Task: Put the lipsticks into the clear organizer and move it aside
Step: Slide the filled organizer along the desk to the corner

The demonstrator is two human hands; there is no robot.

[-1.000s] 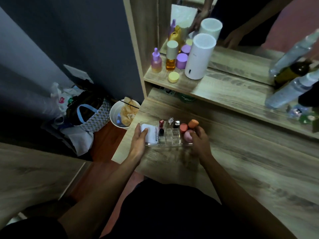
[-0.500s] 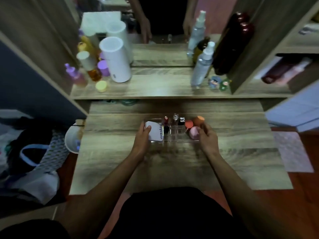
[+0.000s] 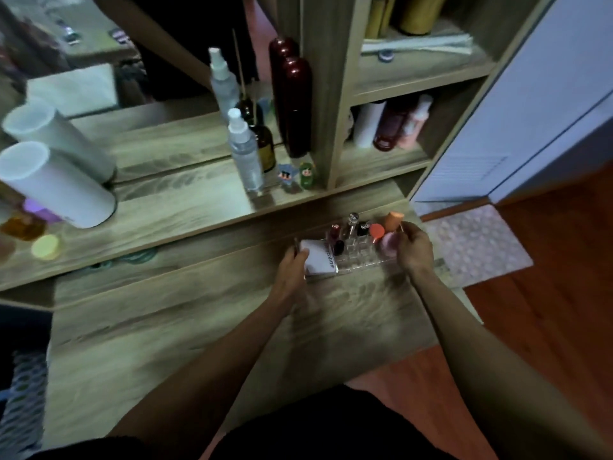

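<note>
The clear organizer (image 3: 360,258) sits near the right end of the wooden tabletop (image 3: 205,327). Several lipsticks (image 3: 351,227) stand upright in its back slots. A white compact (image 3: 320,260) fills its left section, and orange and pink sponges (image 3: 381,235) sit at its right end. My left hand (image 3: 293,265) grips the organizer's left end by the compact. My right hand (image 3: 413,249) grips its right end beside the sponges.
A raised shelf (image 3: 172,214) behind carries spray bottles (image 3: 243,151), a dark red bottle (image 3: 297,107), a white cylinder (image 3: 53,184), small jars and two little figures (image 3: 298,175). Side shelves (image 3: 391,154) hold more bottles. A mat (image 3: 477,244) lies on the floor right of the table.
Both hands have carried the organizer rightward along the tabletop, from its left part to near its right end. The view has swung right with it.
</note>
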